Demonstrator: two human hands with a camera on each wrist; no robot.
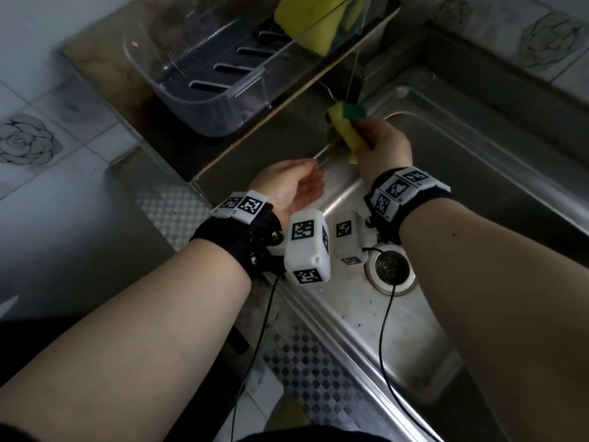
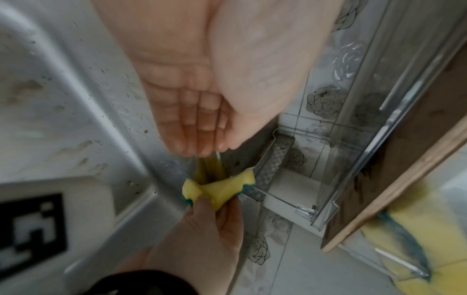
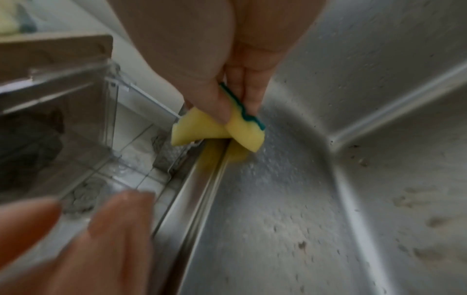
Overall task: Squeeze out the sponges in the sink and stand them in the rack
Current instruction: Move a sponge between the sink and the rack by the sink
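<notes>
Over sink (image 1: 446,199), sponge (image 1: 345,129) half-hidden by fingers (image 3: 222,103)

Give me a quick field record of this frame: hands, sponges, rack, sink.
right hand: pinches a folded yellow-green sponge over the sink's left rim
left hand: open, palm up, holds nothing
rack: clear plastic, on the counter left of the sink
sponges in rack: yellow, standing at its far end
sink: steel, drain near the wrists
</notes>
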